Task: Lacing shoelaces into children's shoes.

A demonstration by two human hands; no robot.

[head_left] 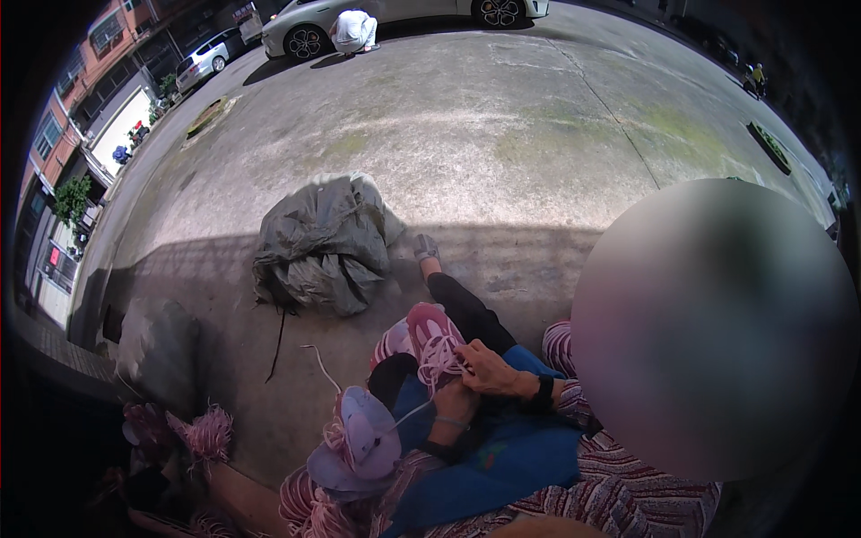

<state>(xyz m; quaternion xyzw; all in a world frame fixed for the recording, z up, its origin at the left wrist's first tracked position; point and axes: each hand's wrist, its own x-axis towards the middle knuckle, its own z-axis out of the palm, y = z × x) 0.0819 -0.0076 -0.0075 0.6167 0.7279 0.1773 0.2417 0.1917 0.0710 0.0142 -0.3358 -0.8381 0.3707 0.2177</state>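
Two bare hands of a co-worker meet at a rose-pink lace-up shoe [429,328], which is raised above the ground in front of that person, its toe end pointing away. The upper hand [495,369], ringed at the wrist by a black band [543,392], reaches in from the right of the shoe with bent fingers drawn together at the pale laces [438,363]; the lower hand [456,403] lies just below the shoe, its fingers partly hidden and their grip not discernible. The camera wearer's own hands cannot be made out, so the state of their fingers cannot be told. Below the shoe spreads a blue cloth [511,466] over maroon-and-white patterned clothing [632,475]; to its lower left sits a pale lavender shoe with pink laces [369,437]. Grey concrete ground [489,134] is shaded around the shoe and sunlit beyond it. Up and left of the shoe rests a crumpled grey-green sack [325,255]; far beyond stands a white car [421,11], with a crouching person in white [355,30] beside it.
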